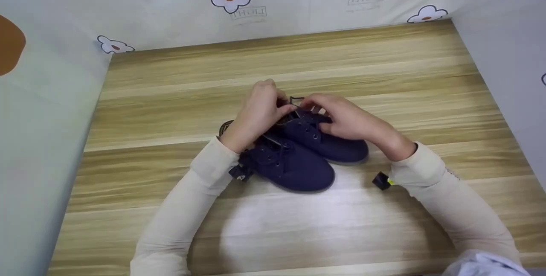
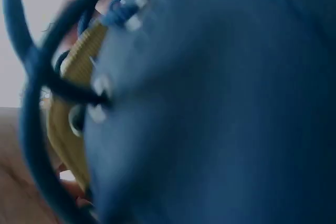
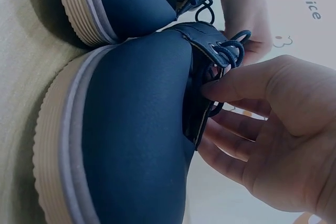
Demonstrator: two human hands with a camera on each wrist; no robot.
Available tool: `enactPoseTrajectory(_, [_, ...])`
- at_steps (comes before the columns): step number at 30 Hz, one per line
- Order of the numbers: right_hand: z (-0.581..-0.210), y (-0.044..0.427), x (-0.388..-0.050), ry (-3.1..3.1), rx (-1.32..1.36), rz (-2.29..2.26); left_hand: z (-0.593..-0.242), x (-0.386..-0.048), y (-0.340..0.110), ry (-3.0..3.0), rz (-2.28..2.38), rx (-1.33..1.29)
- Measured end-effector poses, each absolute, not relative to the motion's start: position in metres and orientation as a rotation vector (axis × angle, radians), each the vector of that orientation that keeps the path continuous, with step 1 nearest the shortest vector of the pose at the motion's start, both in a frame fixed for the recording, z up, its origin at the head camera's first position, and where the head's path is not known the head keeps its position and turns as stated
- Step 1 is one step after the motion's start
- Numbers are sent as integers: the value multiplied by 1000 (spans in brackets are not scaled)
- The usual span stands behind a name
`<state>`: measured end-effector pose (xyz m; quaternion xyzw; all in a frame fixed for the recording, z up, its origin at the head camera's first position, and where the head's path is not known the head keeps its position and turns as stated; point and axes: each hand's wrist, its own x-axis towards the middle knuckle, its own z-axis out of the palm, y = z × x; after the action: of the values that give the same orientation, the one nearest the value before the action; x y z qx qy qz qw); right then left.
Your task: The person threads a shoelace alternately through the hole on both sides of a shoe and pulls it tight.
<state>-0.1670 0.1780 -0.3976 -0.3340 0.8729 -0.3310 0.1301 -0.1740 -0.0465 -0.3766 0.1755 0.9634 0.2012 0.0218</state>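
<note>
Two navy lace-up shoes, the nearer shoe [image 1: 298, 167] and the farther shoe [image 1: 345, 148], stand side by side with toes to the right. At the farther shoe's opening, my left hand [image 1: 260, 107] is curled, thumb and fingers pinching at a dark shoelace [image 1: 297, 97]; the fingertips are partly hidden. My right hand [image 3: 283, 129] holds that shoe's eyelet flap [image 3: 202, 119], thumb on the laced side and fingers beyond it. Loops of lace [image 3: 239, 45] stick up over the eyelets. Close in the left wrist view are a blurred blue upper [image 2: 210, 103] and a tan-lined tongue [image 2: 76, 119].
The shoes stand on a wood-grain table [image 1: 170, 97]. A pale flower-patterned sheet [image 1: 298, 7] rises behind it and along the sides. A small black device [image 1: 381, 181] sits at the right wrist, another [image 1: 239, 172] at the left, beside the nearer shoe.
</note>
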Motion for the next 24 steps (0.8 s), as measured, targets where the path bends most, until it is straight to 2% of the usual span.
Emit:
enactPoseTrajectory(6, [-397,178,-166,2543,-975,-971,-377,-174,-43,3012,626,447])
enactPoseTrajectory(18, [-400,178,-166,2562,-1017,-973,-384,-171,-35,3060,592,416])
enactPoseTrajectory(24, [-402,179,-165,2567,-1005,-961,-385,-172,-34,2964,891,376])
